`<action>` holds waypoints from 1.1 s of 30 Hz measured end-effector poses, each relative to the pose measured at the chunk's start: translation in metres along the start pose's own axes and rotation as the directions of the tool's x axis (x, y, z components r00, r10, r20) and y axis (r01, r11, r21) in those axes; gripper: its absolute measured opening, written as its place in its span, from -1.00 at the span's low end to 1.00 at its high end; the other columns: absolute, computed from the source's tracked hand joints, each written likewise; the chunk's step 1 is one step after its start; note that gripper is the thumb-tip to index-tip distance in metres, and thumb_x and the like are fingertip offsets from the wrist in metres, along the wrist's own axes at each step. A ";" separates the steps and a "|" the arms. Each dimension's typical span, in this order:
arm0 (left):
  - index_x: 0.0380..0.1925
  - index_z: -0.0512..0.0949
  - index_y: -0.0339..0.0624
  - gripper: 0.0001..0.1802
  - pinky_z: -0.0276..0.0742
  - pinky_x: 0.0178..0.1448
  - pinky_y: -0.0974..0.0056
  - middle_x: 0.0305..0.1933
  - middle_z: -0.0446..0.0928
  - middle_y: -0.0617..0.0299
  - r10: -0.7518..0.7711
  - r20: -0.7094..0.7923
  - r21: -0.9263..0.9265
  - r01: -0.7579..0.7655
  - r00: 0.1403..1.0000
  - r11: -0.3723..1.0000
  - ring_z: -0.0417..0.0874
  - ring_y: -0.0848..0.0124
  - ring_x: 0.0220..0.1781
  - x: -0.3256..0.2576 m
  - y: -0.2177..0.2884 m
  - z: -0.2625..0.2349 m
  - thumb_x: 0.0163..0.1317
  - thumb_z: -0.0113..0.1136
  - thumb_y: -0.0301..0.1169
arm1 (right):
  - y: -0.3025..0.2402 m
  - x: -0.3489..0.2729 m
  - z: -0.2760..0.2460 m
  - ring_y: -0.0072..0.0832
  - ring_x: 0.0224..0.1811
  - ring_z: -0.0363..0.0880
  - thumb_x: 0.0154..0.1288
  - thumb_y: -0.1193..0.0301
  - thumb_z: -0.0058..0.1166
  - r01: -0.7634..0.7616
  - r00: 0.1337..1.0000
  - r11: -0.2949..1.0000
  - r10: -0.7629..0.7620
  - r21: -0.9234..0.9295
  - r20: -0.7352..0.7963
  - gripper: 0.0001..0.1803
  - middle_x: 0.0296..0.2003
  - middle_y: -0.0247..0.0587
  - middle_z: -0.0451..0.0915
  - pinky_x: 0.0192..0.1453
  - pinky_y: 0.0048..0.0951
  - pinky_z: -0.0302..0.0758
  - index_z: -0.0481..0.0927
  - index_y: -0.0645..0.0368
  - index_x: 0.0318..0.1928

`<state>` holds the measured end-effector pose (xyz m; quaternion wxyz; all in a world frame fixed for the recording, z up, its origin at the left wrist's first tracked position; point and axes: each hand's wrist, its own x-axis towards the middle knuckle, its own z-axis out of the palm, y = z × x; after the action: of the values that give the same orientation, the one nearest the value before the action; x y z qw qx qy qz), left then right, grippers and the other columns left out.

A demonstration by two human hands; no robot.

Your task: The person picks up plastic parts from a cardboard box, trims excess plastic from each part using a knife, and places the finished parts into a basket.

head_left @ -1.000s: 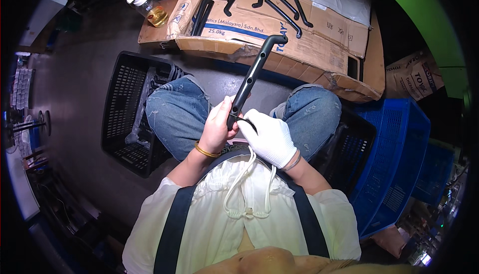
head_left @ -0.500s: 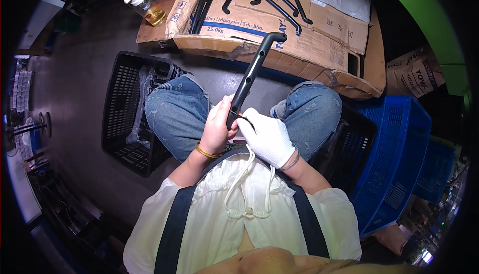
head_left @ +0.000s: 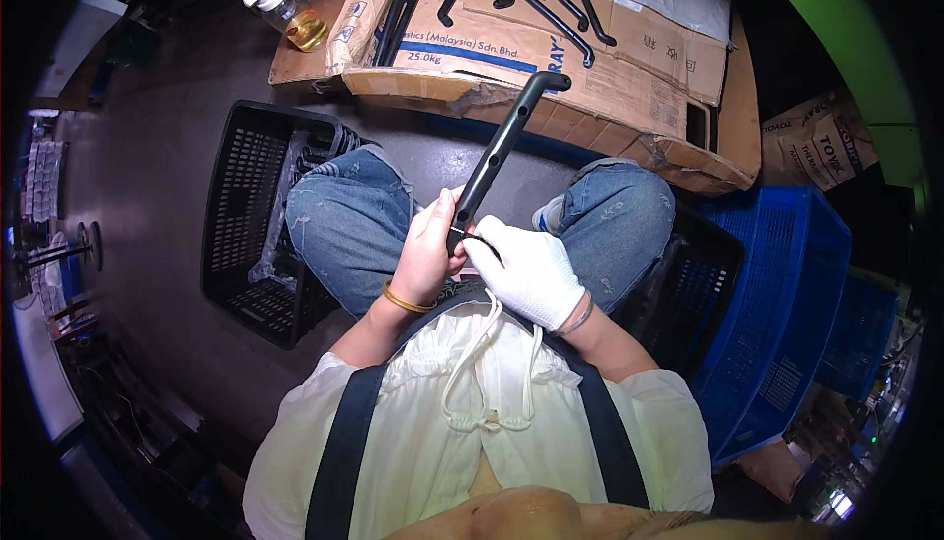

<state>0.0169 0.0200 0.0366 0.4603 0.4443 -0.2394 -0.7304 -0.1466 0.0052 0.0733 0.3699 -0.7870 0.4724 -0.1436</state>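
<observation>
A long black plastic handle with a bent far end and several holes along it [head_left: 497,153] slants up and away over my lap. Bare, my left hand [head_left: 429,248] is closed round its near end. My right hand [head_left: 523,270], in a white glove, pinches a slim dark tool with a thin pale tip [head_left: 480,239] against the near end of the handle. Its full shape is hidden by the fingers, so I cannot tell its kind.
More black handles [head_left: 558,27] lie on a cardboard-covered surface [head_left: 462,24] ahead, beside a white-capped bottle of yellow liquid [head_left: 306,30]. A black crate [head_left: 228,215] stands left of my legs; a blue crate [head_left: 777,294] and another black crate [head_left: 703,299] stand at right.
The handle has turned slightly, its bent end shifting a little right and nearer. The tool's pale tip now shows across the near end. My right hand has barely moved.
</observation>
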 end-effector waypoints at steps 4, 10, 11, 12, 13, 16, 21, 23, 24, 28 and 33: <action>0.26 0.40 -0.26 -0.46 0.09 -0.65 0.55 -0.55 0.31 0.39 -0.004 -0.010 -0.035 0.003 1.000 0.999 0.16 0.69 -0.71 -0.001 -0.001 0.003 0.60 -0.33 -0.09 | 0.002 -0.001 0.005 -0.16 -0.44 0.69 0.42 0.26 0.02 0.012 0.999 1.000 -0.011 0.010 -0.042 -0.79 -0.49 -0.06 0.64 -0.37 -0.23 0.59 0.55 0.13 -0.18; 0.25 0.39 -0.35 -0.39 0.03 -0.65 0.55 -0.65 0.21 0.46 -0.003 -0.056 -0.033 0.001 0.998 0.999 0.07 0.70 -0.75 -0.004 0.002 0.017 0.60 -0.40 -0.05 | 0.006 0.001 0.005 -0.19 -0.43 0.70 0.42 0.27 0.02 0.001 1.000 0.995 0.000 0.102 -0.014 -0.80 -0.46 -0.13 0.68 -0.35 -0.25 0.61 0.54 0.15 -0.18; 0.25 0.39 -0.35 -0.39 0.03 -0.65 0.55 -0.65 0.21 0.46 -0.003 -0.056 -0.033 0.001 0.998 0.999 0.07 0.70 -0.75 -0.004 0.002 0.015 0.60 -0.40 -0.05 | 0.006 0.001 0.004 -0.20 -0.43 0.71 0.42 0.28 0.02 -0.002 1.000 0.990 0.006 0.138 -0.027 -0.80 -0.45 -0.15 0.68 -0.35 -0.26 0.61 0.55 0.15 -0.18; 0.26 0.38 -0.36 -0.38 0.02 -0.65 0.55 -0.64 0.22 0.45 -0.008 -0.027 -0.056 0.007 1.000 0.998 0.08 0.70 -0.74 -0.002 0.003 0.013 0.60 -0.40 -0.05 | 0.006 0.001 0.004 -0.21 -0.42 0.71 0.42 0.28 0.02 -0.004 0.999 0.985 0.011 0.173 -0.039 -0.80 -0.45 -0.17 0.69 -0.34 -0.26 0.61 0.55 0.15 -0.17; 0.27 0.38 -0.36 -0.38 0.02 -0.65 0.55 -0.63 0.23 0.45 -0.011 0.000 -0.080 0.011 1.000 0.997 0.08 0.70 -0.74 -0.001 0.004 0.011 0.60 -0.40 -0.06 | 0.006 0.001 0.004 -0.21 -0.42 0.71 0.42 0.28 0.02 -0.003 0.999 0.985 0.010 0.173 -0.039 -0.80 -0.45 -0.17 0.69 -0.34 -0.26 0.61 0.55 0.15 -0.17; 0.27 0.37 -0.39 -0.38 0.02 -0.65 0.55 -0.61 0.24 0.44 -0.034 0.011 -0.062 0.035 0.999 0.997 0.08 0.70 -0.72 0.001 0.007 0.011 0.60 -0.40 -0.07 | 0.003 0.000 -0.002 -0.21 -0.42 0.71 0.43 0.28 0.01 0.014 0.999 0.996 -0.011 0.085 -0.038 -0.79 -0.43 -0.18 0.70 -0.34 -0.27 0.61 0.56 0.15 -0.17; 0.27 0.38 -0.41 -0.38 0.01 -0.65 0.55 -0.60 0.25 0.44 -0.029 0.027 -0.069 0.031 0.999 0.997 0.08 0.70 -0.72 0.000 0.005 0.007 0.60 -0.41 -0.10 | -0.003 0.003 -0.012 -0.20 -0.42 0.71 0.43 0.27 0.00 0.047 0.998 0.997 -0.049 0.058 0.034 -0.79 -0.43 -0.17 0.70 -0.35 -0.27 0.61 0.57 0.14 -0.16; 0.27 0.38 -0.42 -0.39 0.01 -0.65 0.54 -0.60 0.25 0.43 -0.031 0.027 -0.077 0.033 0.999 0.996 0.08 0.70 -0.72 0.000 0.005 0.004 0.60 -0.42 -0.10 | -0.001 0.004 -0.007 -0.20 -0.45 0.70 0.43 0.25 -0.01 0.060 0.998 0.996 -0.061 0.066 0.018 -0.80 -0.47 -0.19 0.69 -0.37 -0.24 0.61 0.55 0.09 -0.18; 0.24 0.42 -0.35 -0.42 0.02 -0.65 0.54 -0.61 0.27 0.43 -0.030 0.033 -0.099 0.033 0.999 0.995 0.09 0.69 -0.72 -0.001 0.005 0.002 0.60 -0.39 -0.11 | -0.001 0.005 -0.003 -0.19 -0.48 0.69 0.43 0.23 -0.03 0.074 0.997 0.994 -0.074 0.075 0.000 -0.81 -0.51 -0.21 0.68 -0.40 -0.21 0.61 0.54 0.04 -0.21; 0.25 0.39 -0.40 -0.39 0.01 -0.65 0.54 -0.62 0.26 0.44 -0.018 0.022 -0.045 0.019 1.000 0.999 0.08 0.70 -0.73 0.001 0.003 0.009 0.60 -0.42 -0.10 | 0.004 0.000 -0.002 -0.16 -0.43 0.70 0.43 0.28 0.00 -0.022 1.000 0.994 0.022 0.108 -0.001 -0.80 -0.45 -0.16 0.69 -0.35 -0.24 0.61 0.56 0.13 -0.16; 0.23 0.42 -0.37 -0.39 0.01 -0.65 0.55 -0.61 0.29 0.44 0.003 -0.052 0.011 -0.002 0.999 1.000 0.10 0.71 -0.73 0.001 0.004 0.010 0.60 -0.41 -0.08 | -0.002 0.003 -0.006 -0.14 -0.43 0.69 0.42 0.27 0.00 0.015 1.000 1.000 -0.015 0.021 0.007 -0.80 -0.45 -0.10 0.66 -0.36 -0.22 0.60 0.56 0.12 -0.19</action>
<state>0.0101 0.0165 0.0437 0.4647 0.4652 -0.2320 -0.7168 -0.1474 0.0007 0.0786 0.3786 -0.7872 0.4636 -0.1484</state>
